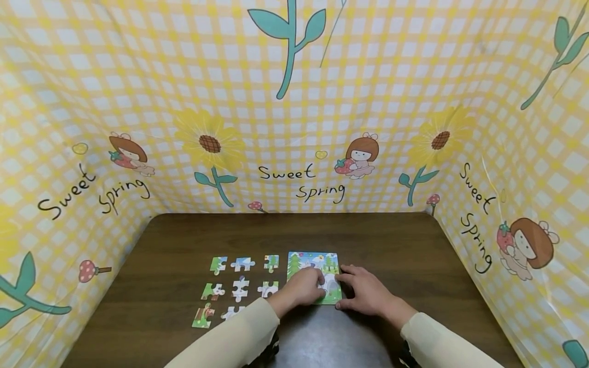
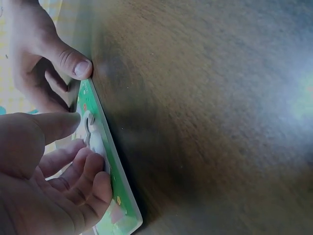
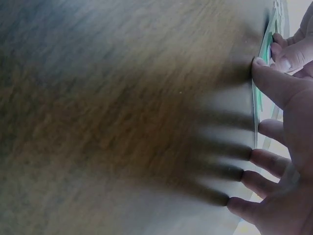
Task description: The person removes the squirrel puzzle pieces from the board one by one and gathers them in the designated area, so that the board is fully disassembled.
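Note:
In the head view a square picture board (image 1: 331, 261), printed with trees, sky and grass, lies flat right of the table's middle. My left hand (image 1: 301, 289) reaches over it, its fingertips on or just above the printed surface. In the left wrist view the left hand (image 2: 63, 176) has bent fingers and a thumb apart from them; whether they pinch a piece is hidden. The right hand (image 1: 368, 291) touches the board's right edge, thumb at the near corner. Its fingers (image 3: 271, 161) look spread and nearly straight in the right wrist view.
Left of the board, several jigsaw pieces (image 1: 240, 289) lie apart in rough rows; the left sleeve (image 1: 234, 335) partly covers the nearest row. The brown wooden table (image 1: 184, 235) is enclosed by a yellow checked cloth (image 1: 294, 117) at the back and both sides.

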{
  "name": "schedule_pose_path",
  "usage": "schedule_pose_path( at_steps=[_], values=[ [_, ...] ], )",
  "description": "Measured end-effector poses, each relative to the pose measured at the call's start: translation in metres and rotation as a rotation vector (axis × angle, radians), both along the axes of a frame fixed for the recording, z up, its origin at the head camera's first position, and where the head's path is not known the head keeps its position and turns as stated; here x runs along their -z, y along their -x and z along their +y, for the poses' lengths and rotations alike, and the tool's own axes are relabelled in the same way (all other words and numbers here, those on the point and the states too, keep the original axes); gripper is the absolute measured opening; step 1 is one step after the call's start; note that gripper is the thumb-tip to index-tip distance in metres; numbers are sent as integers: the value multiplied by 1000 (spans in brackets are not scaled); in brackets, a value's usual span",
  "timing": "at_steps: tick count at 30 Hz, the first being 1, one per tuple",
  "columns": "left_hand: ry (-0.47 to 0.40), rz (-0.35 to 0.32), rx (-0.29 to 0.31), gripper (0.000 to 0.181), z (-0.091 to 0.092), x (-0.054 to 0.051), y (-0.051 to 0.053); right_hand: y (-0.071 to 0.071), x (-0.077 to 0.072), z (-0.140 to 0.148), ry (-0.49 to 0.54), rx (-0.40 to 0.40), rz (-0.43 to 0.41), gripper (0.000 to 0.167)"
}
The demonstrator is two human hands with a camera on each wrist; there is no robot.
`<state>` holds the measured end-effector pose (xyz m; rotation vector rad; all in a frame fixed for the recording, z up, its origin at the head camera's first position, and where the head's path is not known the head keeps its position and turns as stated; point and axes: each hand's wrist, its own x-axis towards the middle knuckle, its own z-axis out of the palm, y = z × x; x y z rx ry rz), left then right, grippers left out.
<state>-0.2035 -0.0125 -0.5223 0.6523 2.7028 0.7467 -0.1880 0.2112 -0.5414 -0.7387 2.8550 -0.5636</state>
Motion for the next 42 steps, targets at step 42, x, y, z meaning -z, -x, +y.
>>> schedule_pose_path(
  at_steps=[42],
  values=[
    [-536,-231,-165,13,-79,-12,-15,-3,0,-2,-25,42,-66,73]
  ],
)
